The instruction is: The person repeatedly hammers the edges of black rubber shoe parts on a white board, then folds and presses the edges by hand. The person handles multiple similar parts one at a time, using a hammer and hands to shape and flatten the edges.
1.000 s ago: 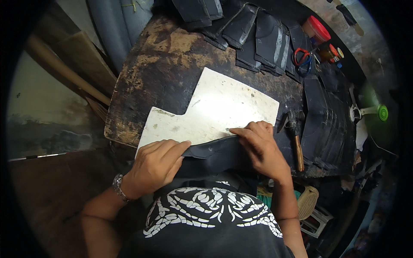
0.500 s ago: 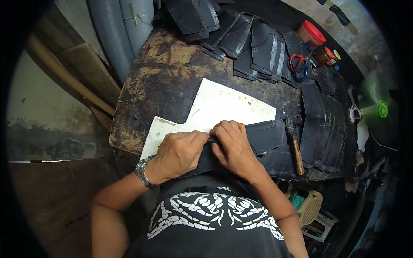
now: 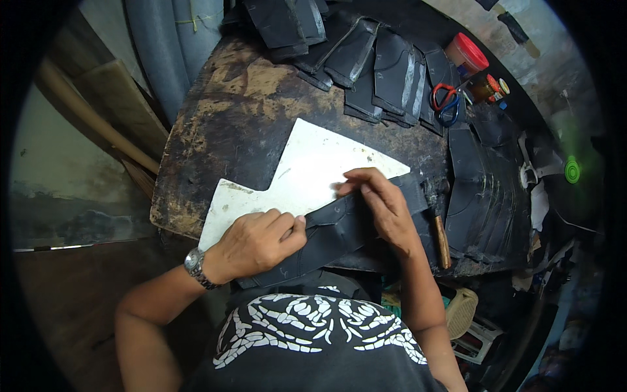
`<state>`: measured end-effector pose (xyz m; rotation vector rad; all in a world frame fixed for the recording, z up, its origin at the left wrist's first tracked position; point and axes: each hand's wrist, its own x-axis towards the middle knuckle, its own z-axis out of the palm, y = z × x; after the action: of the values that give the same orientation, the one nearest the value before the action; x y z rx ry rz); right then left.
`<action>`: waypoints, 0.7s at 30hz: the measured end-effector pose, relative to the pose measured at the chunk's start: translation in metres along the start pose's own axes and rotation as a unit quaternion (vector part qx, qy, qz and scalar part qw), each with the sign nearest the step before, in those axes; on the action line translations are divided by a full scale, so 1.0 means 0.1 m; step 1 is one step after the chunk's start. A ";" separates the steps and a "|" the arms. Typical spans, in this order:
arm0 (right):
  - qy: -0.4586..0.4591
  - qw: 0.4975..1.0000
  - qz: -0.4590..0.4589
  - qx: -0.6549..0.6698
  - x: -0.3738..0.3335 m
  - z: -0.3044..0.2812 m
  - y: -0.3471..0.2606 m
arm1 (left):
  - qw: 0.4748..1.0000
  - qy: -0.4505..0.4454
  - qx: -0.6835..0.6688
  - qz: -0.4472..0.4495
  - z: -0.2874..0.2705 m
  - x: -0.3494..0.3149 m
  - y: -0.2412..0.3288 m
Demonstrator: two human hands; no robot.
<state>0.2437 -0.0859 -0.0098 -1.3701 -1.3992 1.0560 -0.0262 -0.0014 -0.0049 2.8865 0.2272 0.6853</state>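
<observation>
Black rubber strip (image 3: pixel 339 232) pinched flat under left hand (image 3: pixel 258 242) and right hand (image 3: pixel 385 209).

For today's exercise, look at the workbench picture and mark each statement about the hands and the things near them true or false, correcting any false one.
1. Both hands press on a black sheet piece at the near edge of the bench. True.
2. The left hand wears a wristwatch. True.
3. The right hand holds the hammer. False: the hammer lies untouched on the bench, beside that hand.
4. The white board lies on top of the black piece. False: the black piece lies over the board's near edge.
5. Scissors with red and blue handles lie at the far right of the bench, near a red-lidded jar. True.
</observation>
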 end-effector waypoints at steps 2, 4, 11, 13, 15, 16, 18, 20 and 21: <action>0.116 0.992 0.030 0.023 -0.07 -0.10 -0.05 | 0.999 0.024 0.021 0.021 0.00 -0.02 -0.02; 0.183 0.983 0.031 0.003 -0.15 -0.25 -0.14 | 0.998 0.050 0.007 0.037 0.00 -0.04 -0.04; 0.015 0.974 -0.008 -0.226 -0.41 -0.67 -0.34 | 0.995 0.065 -0.040 0.065 -0.08 -0.01 -0.05; -0.016 0.983 0.017 -0.182 -0.45 -0.69 -0.38 | 0.995 0.049 -0.084 0.010 -0.15 0.03 -0.05; -0.022 0.997 0.057 -0.050 -0.47 -0.68 -0.40 | 0.990 0.021 -0.131 -0.053 -0.24 0.06 -0.07; -0.017 0.997 0.061 -0.036 -0.48 -0.67 -0.41 | 0.986 0.002 -0.147 -0.073 -0.27 0.08 -0.07; -0.010 0.998 0.065 -0.006 -0.49 -0.64 -0.41 | 0.976 -0.016 -0.183 -0.116 -0.32 0.10 -0.08; -0.005 0.997 0.074 0.009 -0.52 -0.61 -0.39 | 0.973 -0.029 -0.199 -0.116 -0.36 0.09 -0.07; -0.001 0.997 0.073 0.017 -0.53 -0.60 -0.38 | 0.971 -0.038 -0.204 -0.115 -0.36 0.09 -0.06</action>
<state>0.2922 -0.1406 0.0400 -1.4648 -1.2920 1.1707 -0.0357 0.0111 0.0297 2.4385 0.3583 0.5080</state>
